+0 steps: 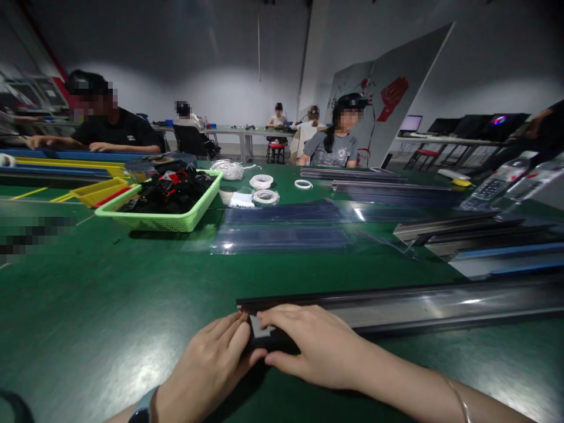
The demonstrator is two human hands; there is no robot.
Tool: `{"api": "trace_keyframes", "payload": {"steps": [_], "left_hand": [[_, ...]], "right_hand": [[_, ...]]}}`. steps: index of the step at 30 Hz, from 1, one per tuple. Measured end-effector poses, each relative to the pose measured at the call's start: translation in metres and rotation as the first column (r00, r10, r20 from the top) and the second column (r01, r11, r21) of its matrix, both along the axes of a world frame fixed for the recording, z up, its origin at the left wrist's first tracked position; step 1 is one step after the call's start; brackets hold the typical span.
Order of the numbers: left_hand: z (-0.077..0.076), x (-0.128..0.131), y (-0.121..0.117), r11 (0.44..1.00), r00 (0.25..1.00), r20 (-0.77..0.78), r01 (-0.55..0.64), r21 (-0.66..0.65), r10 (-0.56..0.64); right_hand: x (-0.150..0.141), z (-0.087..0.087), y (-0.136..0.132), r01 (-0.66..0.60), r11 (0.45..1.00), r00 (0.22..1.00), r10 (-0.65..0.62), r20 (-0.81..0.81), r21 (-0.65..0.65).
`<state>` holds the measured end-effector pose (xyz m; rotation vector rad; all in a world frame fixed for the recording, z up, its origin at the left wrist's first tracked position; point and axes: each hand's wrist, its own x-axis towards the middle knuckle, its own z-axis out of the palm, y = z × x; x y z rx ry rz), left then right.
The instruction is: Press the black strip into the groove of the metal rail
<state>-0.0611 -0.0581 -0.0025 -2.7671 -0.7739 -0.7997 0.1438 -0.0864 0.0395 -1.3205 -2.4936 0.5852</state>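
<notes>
A long clear plastic tube (418, 305) with dark edges lies across the green table (110, 305), running to the right edge. Both of my hands rest on its left end. My left hand (207, 367) lies with fingers together, its fingertips pressing on the tube's end beside a small pale piece (261, 330). My right hand (317, 349) lies over the tube, fingers curled down onto it and thumb under its near edge. A dark part shows under my right palm.
A green basket (176, 220) of black and red parts stands at the back left, by yellow trays (99, 191). Clear sleeves (282, 226) and tape rolls (264, 188) lie mid-table. More long tubes (480, 235) are stacked at the right. Several people sit at the far tables.
</notes>
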Motion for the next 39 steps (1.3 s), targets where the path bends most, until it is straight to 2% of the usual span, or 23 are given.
{"api": "trace_keyframes", "payload": {"steps": [6, 14, 20, 27, 35, 39], "left_hand": [[0.000, 0.000, 0.000, 1.000, 1.000, 0.025, 0.004, 0.010, -0.004], [0.000, 0.002, 0.001, 0.999, 0.999, 0.026, 0.037, 0.017, -0.037], [-0.004, 0.001, 0.001, 0.993, 0.999, 0.041, 0.036, -0.110, -0.032], [-0.004, 0.001, -0.001, 0.993, 0.997, 0.072, 0.037, -0.112, -0.029], [-0.009, -0.003, 0.001, 0.970, 0.998, 0.051, -0.020, -0.241, 0.033], [-0.010, -0.004, 0.001, 0.974, 0.997, 0.064, -0.019, -0.227, 0.035]], "right_hand": [[-0.003, -0.011, 0.000, -0.015, 0.997, 0.995, 0.008, 0.098, 0.070], [-0.001, -0.007, 0.001, -0.033, 0.999, 0.996, 0.030, 0.088, 0.026], [-0.002, -0.009, 0.003, -0.043, 0.998, 0.997, 0.040, 0.073, 0.042], [-0.002, -0.007, 0.002, -0.015, 0.999, 0.996, 0.011, 0.090, 0.038], [-0.004, -0.007, -0.002, 0.021, 0.996, 0.989, -0.034, 0.146, 0.089], [-0.004, -0.008, -0.003, 0.025, 0.993, 0.984, -0.044, 0.174, 0.111]]}}
